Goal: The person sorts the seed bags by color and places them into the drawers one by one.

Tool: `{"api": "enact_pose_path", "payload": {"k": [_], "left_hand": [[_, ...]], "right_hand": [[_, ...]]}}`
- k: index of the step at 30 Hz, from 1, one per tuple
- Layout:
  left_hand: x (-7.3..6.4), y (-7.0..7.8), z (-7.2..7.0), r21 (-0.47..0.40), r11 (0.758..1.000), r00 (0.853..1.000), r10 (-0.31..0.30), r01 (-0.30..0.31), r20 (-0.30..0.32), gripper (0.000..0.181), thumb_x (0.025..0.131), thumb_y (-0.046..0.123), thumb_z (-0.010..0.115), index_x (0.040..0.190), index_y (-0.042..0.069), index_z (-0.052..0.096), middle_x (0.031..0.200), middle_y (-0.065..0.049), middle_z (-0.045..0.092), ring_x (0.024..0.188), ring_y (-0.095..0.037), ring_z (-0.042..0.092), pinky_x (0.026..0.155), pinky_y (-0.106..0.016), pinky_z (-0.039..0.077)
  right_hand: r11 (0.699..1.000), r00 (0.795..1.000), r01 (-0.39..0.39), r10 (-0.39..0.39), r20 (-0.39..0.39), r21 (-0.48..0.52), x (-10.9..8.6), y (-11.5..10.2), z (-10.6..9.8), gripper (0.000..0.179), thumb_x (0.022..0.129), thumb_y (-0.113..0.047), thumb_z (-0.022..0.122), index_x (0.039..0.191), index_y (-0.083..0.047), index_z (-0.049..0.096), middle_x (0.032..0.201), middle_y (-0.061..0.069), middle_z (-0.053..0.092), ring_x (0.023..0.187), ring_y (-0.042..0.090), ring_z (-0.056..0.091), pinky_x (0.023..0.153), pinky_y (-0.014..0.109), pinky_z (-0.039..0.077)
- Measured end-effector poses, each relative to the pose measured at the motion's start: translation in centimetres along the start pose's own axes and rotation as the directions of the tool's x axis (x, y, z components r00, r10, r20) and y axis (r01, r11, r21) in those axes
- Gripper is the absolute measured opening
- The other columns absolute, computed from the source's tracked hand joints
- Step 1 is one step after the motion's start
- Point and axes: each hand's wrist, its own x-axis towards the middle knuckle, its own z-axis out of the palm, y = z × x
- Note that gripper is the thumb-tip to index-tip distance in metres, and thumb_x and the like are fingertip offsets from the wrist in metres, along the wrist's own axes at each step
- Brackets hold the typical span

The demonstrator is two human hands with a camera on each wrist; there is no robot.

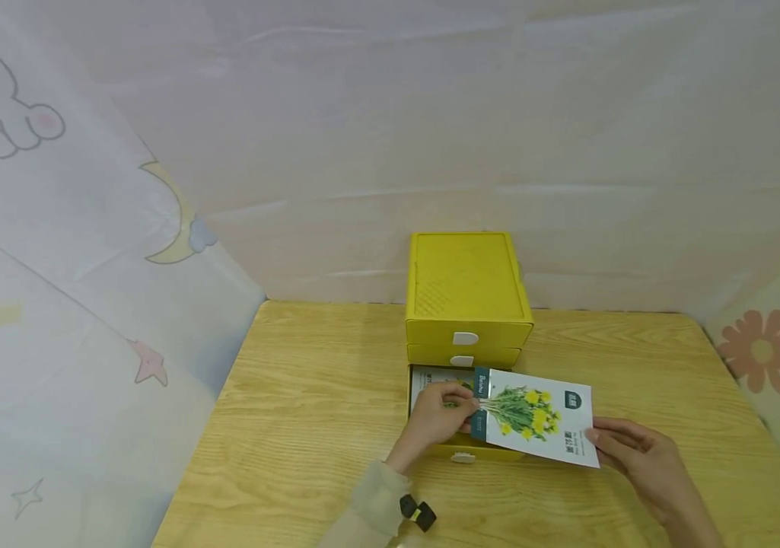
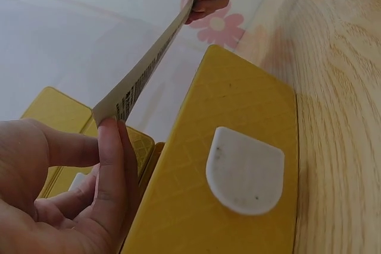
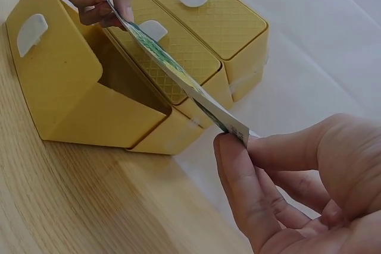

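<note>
A flat white seed packet (image 1: 523,417), printed with yellow flowers and a dark green band, is held by both hands above an open drawer. My left hand (image 1: 439,415) pinches its banded end between thumb and fingers. At the opposite end, my right hand (image 1: 650,464) pinches the edge; the right wrist view shows the right thumb and fingertips (image 3: 232,153) on it. The yellow drawer (image 1: 440,450) is the lowest of the stack and is pulled out. Inside lies another printed packet (image 1: 431,377), partly hidden by the left hand and the held packet.
Behind the open drawer stands the yellow drawer stack (image 1: 468,278), its upper drawers closed, with white tabs on their fronts. A wood-grain table (image 1: 307,380) carries it. Printed cloth (image 1: 362,152) hangs at the back and sides.
</note>
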Motion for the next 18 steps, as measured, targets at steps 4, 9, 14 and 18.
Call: {"api": "enact_pose_path", "payload": {"k": [4, 9, 14, 18], "left_hand": [[0.0, -0.1, -0.2, -0.01, 1.0, 1.0, -0.003, 0.003, -0.004, 0.01, 0.092, 0.023, 0.069, 0.1, 0.016, 0.072, 0.086, 0.003, 0.068, 0.062, -0.022, 0.068, 0.06, -0.046, 0.058], [-0.1, -0.2, -0.5, -0.017, 1.0, 1.0, -0.019, 0.018, -0.014, 0.009, 0.092, 0.023, 0.07, 0.098, 0.017, 0.072, 0.086, 0.002, 0.068, 0.064, -0.024, 0.068, 0.063, -0.05, 0.057], [-0.2, -0.2, -1.1, -0.005, 0.999, 0.999, -0.05, 0.05, -0.022, 0.008, 0.092, 0.024, 0.07, 0.097, 0.018, 0.072, 0.088, 0.002, 0.068, 0.065, -0.023, 0.068, 0.063, -0.045, 0.058], [0.0, -0.5, -1.6, -0.002, 0.997, 0.997, -0.072, 0.072, -0.04, 0.01, 0.091, 0.025, 0.07, 0.098, 0.018, 0.071, 0.091, 0.002, 0.067, 0.066, -0.022, 0.068, 0.063, -0.042, 0.058]], "right_hand": [[1.0, 1.0, 0.008, -0.008, 0.006, -0.013, 0.0, -0.1, 0.3, 0.028, 0.086, -0.011, 0.075, 0.113, -0.004, 0.071, 0.097, -0.004, 0.071, 0.09, 0.013, 0.069, 0.079, 0.029, 0.057], [0.999, 1.0, -0.002, 0.002, -0.004, -0.047, 0.1, -0.1, 0.7, 0.03, 0.086, -0.016, 0.076, 0.113, -0.005, 0.071, 0.097, -0.005, 0.071, 0.088, 0.013, 0.068, 0.076, 0.03, 0.058], [0.998, 0.999, 0.025, -0.024, 0.024, -0.056, 0.3, 0.1, 1.0, 0.028, 0.09, -0.015, 0.071, 0.115, -0.002, 0.067, 0.097, -0.001, 0.071, 0.086, 0.017, 0.068, 0.073, 0.031, 0.058], [0.997, 0.997, 0.055, -0.051, 0.066, -0.062, 0.3, 0.4, 1.3, 0.03, 0.094, -0.013, 0.066, 0.118, 0.005, 0.063, 0.099, 0.002, 0.071, 0.085, 0.019, 0.068, 0.072, 0.032, 0.058]]}}
